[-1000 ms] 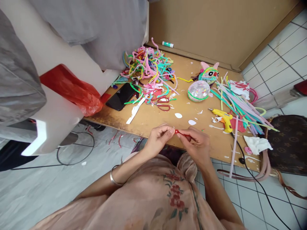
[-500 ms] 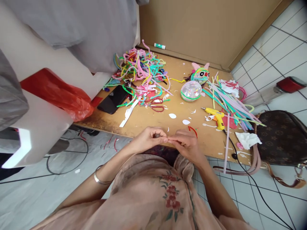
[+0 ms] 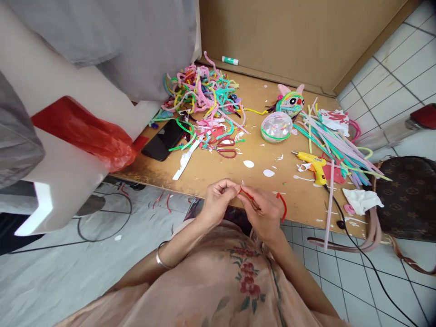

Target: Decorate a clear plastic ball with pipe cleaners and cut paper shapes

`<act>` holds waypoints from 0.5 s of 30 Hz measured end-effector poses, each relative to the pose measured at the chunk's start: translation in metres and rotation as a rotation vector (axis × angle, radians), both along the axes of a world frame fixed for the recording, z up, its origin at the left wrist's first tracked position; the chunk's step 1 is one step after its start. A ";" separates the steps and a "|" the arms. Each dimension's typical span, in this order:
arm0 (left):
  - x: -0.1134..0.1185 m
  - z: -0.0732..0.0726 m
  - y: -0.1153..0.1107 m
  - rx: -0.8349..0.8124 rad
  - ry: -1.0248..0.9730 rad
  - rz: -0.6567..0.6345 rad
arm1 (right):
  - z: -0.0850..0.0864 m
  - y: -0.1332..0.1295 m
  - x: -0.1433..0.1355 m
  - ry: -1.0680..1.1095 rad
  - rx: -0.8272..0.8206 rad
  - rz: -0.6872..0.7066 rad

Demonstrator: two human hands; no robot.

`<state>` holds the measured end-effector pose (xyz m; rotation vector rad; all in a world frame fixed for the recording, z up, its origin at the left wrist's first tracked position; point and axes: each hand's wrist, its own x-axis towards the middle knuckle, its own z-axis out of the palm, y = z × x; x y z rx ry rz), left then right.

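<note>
Both hands meet at the near edge of a low wooden board (image 3: 211, 169). My left hand (image 3: 219, 201) pinches one end of a thin red pipe cleaner (image 3: 282, 205). My right hand (image 3: 265, 211) grips the same red pipe cleaner, which runs across its fingers and curls out in an arc on the right side. A silver bangle (image 3: 162, 261) sits on my left wrist.
On the board lie a tangle of coloured pipe cleaners (image 3: 204, 95), red scissors (image 3: 223, 149), a black phone (image 3: 165, 139), a clear ball (image 3: 276, 126), a small stuffed figure (image 3: 290, 101), a yellow glue gun (image 3: 313, 164) and straight pipe cleaners (image 3: 335, 145). A brown bag (image 3: 407, 200) stands at right.
The red pipe cleaner, held short between the fingertips, now runs across my right hand and arcs out to its right. Both hands have drawn slightly toward my body.
</note>
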<state>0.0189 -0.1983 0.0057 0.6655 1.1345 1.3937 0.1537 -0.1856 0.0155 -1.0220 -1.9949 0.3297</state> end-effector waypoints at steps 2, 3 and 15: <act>0.003 0.001 -0.002 -0.016 -0.053 0.012 | -0.004 0.000 -0.002 0.050 -0.025 0.002; 0.004 0.002 -0.002 -0.015 -0.072 0.004 | -0.005 0.000 -0.002 0.081 -0.062 0.006; -0.012 -0.002 -0.008 0.208 0.127 -0.166 | 0.010 0.004 0.006 0.312 -0.384 0.051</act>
